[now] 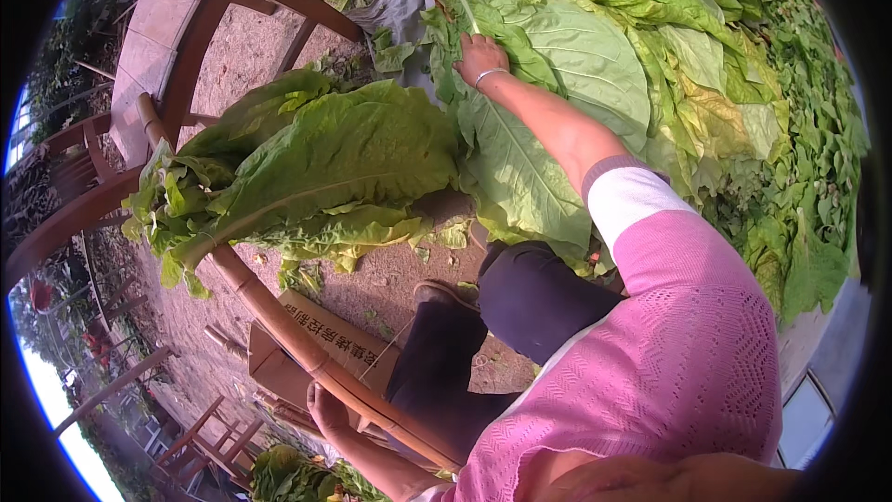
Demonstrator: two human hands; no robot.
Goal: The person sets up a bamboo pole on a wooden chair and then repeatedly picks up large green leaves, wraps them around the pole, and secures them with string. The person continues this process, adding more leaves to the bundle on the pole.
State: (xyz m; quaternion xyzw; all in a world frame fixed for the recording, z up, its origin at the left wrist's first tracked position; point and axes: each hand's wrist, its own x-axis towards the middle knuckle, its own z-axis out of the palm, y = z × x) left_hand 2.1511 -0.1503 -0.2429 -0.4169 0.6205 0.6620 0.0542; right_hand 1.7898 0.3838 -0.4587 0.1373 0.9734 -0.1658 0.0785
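Observation:
My right hand (482,58), with a bracelet at the wrist, lies on the broad green leaves (550,49), which look like tobacco, beside a pale midrib. Its fingers are bent, and their tips are partly hidden. My left hand (327,408) is beside the lower part of a bamboo pole (268,303), its fingers curled; whether it holds anything is unclear. A bunch of large leaves (334,160) hangs across the pole, stems gathered at the left. A thin string (394,345) runs near my leg.
A wooden stool or bench (157,35) stands upper left, the pole's far end against it. A cardboard box (334,341) bearing writing lies on the ground under the pole. A large leaf heap (739,84) fills the right. More leaves (286,474) and wooden chairs (216,443) are lower left.

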